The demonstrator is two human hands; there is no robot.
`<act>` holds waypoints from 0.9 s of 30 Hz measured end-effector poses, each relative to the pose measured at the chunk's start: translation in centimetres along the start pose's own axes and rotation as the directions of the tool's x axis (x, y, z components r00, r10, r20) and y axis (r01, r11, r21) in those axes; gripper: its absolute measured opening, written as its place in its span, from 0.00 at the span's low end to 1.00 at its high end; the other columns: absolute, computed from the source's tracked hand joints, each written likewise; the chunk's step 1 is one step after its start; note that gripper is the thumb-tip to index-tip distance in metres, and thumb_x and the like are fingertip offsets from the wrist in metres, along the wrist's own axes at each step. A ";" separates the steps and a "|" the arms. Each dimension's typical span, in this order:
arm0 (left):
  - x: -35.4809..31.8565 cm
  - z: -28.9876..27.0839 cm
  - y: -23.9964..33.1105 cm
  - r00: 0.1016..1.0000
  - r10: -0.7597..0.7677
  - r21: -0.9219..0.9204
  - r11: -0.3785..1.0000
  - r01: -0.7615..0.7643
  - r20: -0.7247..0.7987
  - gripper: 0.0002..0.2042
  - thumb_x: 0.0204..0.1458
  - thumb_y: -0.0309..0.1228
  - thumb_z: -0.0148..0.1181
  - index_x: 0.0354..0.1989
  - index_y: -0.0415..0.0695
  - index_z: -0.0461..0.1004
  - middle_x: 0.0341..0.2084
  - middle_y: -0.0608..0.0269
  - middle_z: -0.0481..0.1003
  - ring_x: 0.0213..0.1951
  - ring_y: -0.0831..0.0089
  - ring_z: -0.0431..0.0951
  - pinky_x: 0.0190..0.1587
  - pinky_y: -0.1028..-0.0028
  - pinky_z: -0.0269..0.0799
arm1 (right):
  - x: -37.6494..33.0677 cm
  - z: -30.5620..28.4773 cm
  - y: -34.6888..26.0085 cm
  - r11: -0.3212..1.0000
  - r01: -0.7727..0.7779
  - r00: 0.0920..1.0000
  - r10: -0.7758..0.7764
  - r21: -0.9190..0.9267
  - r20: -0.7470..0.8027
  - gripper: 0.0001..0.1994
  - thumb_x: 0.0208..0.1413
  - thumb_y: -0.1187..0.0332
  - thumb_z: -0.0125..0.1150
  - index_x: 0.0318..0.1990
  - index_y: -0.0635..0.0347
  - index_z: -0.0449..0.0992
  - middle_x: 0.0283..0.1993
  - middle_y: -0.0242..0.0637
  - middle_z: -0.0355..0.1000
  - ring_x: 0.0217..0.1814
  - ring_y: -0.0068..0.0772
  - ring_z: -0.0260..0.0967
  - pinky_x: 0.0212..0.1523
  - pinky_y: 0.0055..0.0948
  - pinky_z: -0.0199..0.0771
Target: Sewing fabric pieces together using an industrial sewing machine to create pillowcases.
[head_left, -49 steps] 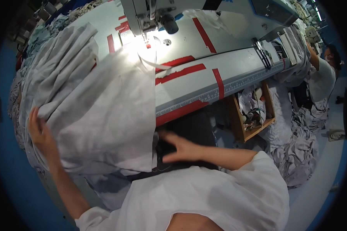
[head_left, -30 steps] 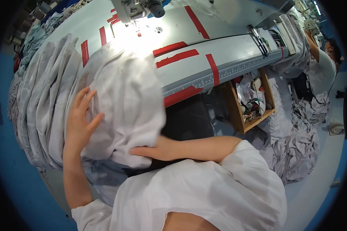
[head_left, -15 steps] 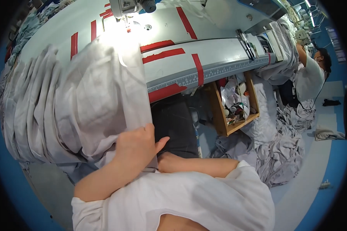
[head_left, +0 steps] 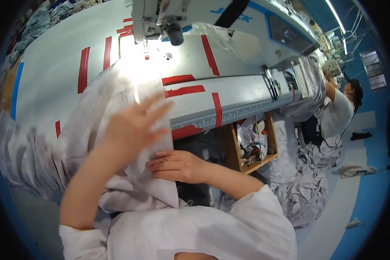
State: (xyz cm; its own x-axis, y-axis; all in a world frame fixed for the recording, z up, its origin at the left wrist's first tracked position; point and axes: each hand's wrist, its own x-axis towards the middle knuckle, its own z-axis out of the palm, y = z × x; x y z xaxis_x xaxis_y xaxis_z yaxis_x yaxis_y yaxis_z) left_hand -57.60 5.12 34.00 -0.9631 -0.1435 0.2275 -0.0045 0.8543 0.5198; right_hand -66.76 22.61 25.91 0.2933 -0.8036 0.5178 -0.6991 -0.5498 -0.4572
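A pale grey-white fabric piece [head_left: 95, 112] lies draped from the sewing table down over my lap. My left hand [head_left: 132, 128] is spread flat on top of it, fingers apart and blurred by motion, near the table's front edge. Just below and to the right, my right hand [head_left: 177, 166] rests on the cloth's lower right edge, fingers curled against it; whether it pinches the cloth I cannot tell. The sewing machine [head_left: 169, 19] with its needle area stands at the top, beyond the fabric.
The white table [head_left: 52, 69] carries red tape strips [head_left: 186, 91] and a ruler strip along its front edge. Stacked fabric pieces [head_left: 17, 151] hang at the left. A wooden box [head_left: 251, 147] of scraps sits under the table. Another person [head_left: 338, 108] works at the far right.
The fabric was drawn from the left stack toward the middle of the table. My left hand moved from the far left edge across onto the cloth; my right hand stayed under its lower edge.
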 end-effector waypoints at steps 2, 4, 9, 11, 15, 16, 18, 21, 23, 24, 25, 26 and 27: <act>1.1 0.1 -4.0 0.968 0.180 0.337 0.935 -0.114 -0.172 0.11 0.45 0.30 0.63 0.34 0.40 0.70 0.47 0.55 0.72 0.43 0.58 0.73 0.47 0.65 0.69 | -0.3 0.1 -0.4 0.997 -0.055 0.998 0.057 0.060 -0.032 0.10 0.46 0.75 0.56 0.37 0.62 0.78 0.45 0.38 0.75 0.53 0.35 0.72 0.54 0.38 0.72; 1.2 0.0 -7.2 0.955 0.125 0.289 0.956 -0.044 -0.270 0.10 0.45 0.29 0.63 0.33 0.40 0.70 0.46 0.55 0.73 0.45 0.58 0.72 0.49 0.64 0.67 | -0.2 0.0 -0.9 0.997 -0.061 0.998 0.062 0.043 -0.026 0.09 0.46 0.76 0.56 0.36 0.62 0.78 0.45 0.38 0.75 0.53 0.35 0.72 0.55 0.38 0.72; 3.3 -0.5 -10.0 0.920 -0.005 0.081 0.996 0.040 -0.392 0.08 0.45 0.23 0.61 0.27 0.38 0.67 0.35 0.56 0.72 0.41 0.58 0.72 0.46 0.64 0.67 | 0.3 -0.2 0.3 0.990 -0.097 0.994 0.101 0.102 -0.035 0.07 0.47 0.76 0.56 0.34 0.63 0.78 0.43 0.38 0.75 0.51 0.36 0.73 0.53 0.37 0.73; 4.4 -1.1 -10.3 0.930 -0.132 -0.030 0.991 0.130 -0.343 0.08 0.45 0.23 0.61 0.27 0.38 0.66 0.33 0.56 0.72 0.38 0.59 0.73 0.43 0.64 0.67 | 0.7 -0.9 0.5 0.990 -0.102 0.994 0.105 0.097 -0.033 0.06 0.47 0.76 0.57 0.33 0.64 0.77 0.43 0.38 0.75 0.51 0.36 0.73 0.53 0.36 0.73; 6.2 -1.0 -13.5 0.920 -0.133 -0.027 0.991 0.132 -0.368 0.07 0.46 0.22 0.60 0.30 0.38 0.67 0.32 0.57 0.72 0.31 0.62 0.73 0.34 0.67 0.68 | 1.5 -1.9 1.3 0.991 -0.103 0.994 0.106 0.091 -0.032 0.05 0.47 0.76 0.57 0.32 0.64 0.77 0.42 0.39 0.75 0.50 0.37 0.74 0.52 0.35 0.74; 6.7 -1.1 -14.1 0.911 -0.130 0.001 0.990 0.141 -0.391 0.07 0.46 0.22 0.61 0.31 0.39 0.67 0.32 0.57 0.72 0.30 0.62 0.73 0.33 0.68 0.68 | 1.7 -2.2 1.5 0.990 -0.103 0.994 0.107 0.095 -0.035 0.05 0.47 0.76 0.57 0.32 0.64 0.77 0.42 0.39 0.75 0.50 0.37 0.74 0.52 0.35 0.74; 7.9 -1.1 -15.0 0.901 -0.122 0.012 0.990 0.140 -0.417 0.08 0.46 0.23 0.61 0.32 0.39 0.68 0.33 0.57 0.72 0.28 0.62 0.72 0.32 0.68 0.68 | 2.2 -2.8 2.0 0.990 -0.110 0.994 0.111 0.091 -0.012 0.06 0.47 0.76 0.57 0.33 0.64 0.77 0.42 0.40 0.75 0.50 0.37 0.74 0.51 0.36 0.74; 9.1 -1.2 -16.5 0.873 -0.083 0.065 0.989 0.130 -0.480 0.09 0.47 0.24 0.62 0.34 0.40 0.69 0.33 0.58 0.72 0.25 0.62 0.72 0.31 0.68 0.68 | 3.0 -3.7 2.6 0.986 -0.136 0.991 0.137 0.099 0.002 0.05 0.48 0.76 0.58 0.33 0.64 0.77 0.42 0.39 0.75 0.50 0.37 0.74 0.51 0.35 0.75; 9.8 -1.7 -18.1 0.850 0.007 0.140 0.987 0.079 -0.527 0.08 0.47 0.25 0.62 0.34 0.40 0.70 0.33 0.59 0.73 0.23 0.63 0.72 0.29 0.68 0.68 | 3.9 -4.0 2.8 0.982 -0.148 0.989 0.148 0.121 0.008 0.05 0.49 0.76 0.58 0.33 0.63 0.77 0.42 0.39 0.75 0.50 0.37 0.74 0.51 0.34 0.75; 10.7 -2.1 -17.3 0.848 0.004 0.125 0.989 0.074 -0.529 0.08 0.47 0.25 0.62 0.34 0.40 0.70 0.33 0.59 0.73 0.23 0.63 0.72 0.29 0.68 0.68 | 4.0 -4.3 3.2 0.975 -0.172 0.985 0.172 0.144 0.011 0.04 0.50 0.76 0.58 0.34 0.63 0.77 0.43 0.38 0.75 0.50 0.37 0.74 0.51 0.33 0.75; 11.6 -3.4 -15.6 0.875 -0.143 0.068 0.978 0.196 -0.462 0.07 0.48 0.25 0.62 0.33 0.40 0.70 0.33 0.59 0.73 0.24 0.63 0.72 0.30 0.68 0.68 | 4.1 -4.6 3.6 0.973 -0.178 0.984 0.178 0.145 0.015 0.04 0.50 0.76 0.58 0.34 0.63 0.77 0.43 0.38 0.75 0.50 0.37 0.74 0.51 0.33 0.75; 12.3 -4.0 -14.8 0.878 -0.283 0.021 0.949 0.315 -0.385 0.06 0.48 0.25 0.61 0.33 0.40 0.70 0.32 0.59 0.73 0.25 0.63 0.73 0.30 0.68 0.69 | 4.2 -4.8 4.0 0.964 -0.194 0.981 0.192 0.182 0.027 0.04 0.51 0.76 0.58 0.34 0.63 0.76 0.44 0.38 0.75 0.50 0.36 0.74 0.52 0.32 0.75; 12.3 -4.0 -15.4 0.875 -0.290 0.020 0.946 0.323 -0.388 0.06 0.48 0.25 0.61 0.33 0.40 0.70 0.32 0.59 0.73 0.25 0.63 0.73 0.30 0.68 0.69 | 4.5 -4.8 4.3 0.953 -0.199 0.980 0.195 0.227 0.041 0.04 0.51 0.75 0.58 0.35 0.62 0.76 0.44 0.37 0.75 0.50 0.36 0.74 0.52 0.32 0.75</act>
State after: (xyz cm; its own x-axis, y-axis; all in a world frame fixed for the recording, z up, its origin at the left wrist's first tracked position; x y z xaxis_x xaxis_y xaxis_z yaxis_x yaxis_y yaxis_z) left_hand -68.28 -11.84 32.09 -0.7368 -0.5675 0.3675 -0.3205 0.7718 0.5492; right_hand -71.62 17.72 29.76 0.1773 -0.9041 0.3888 -0.5769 -0.4156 -0.7032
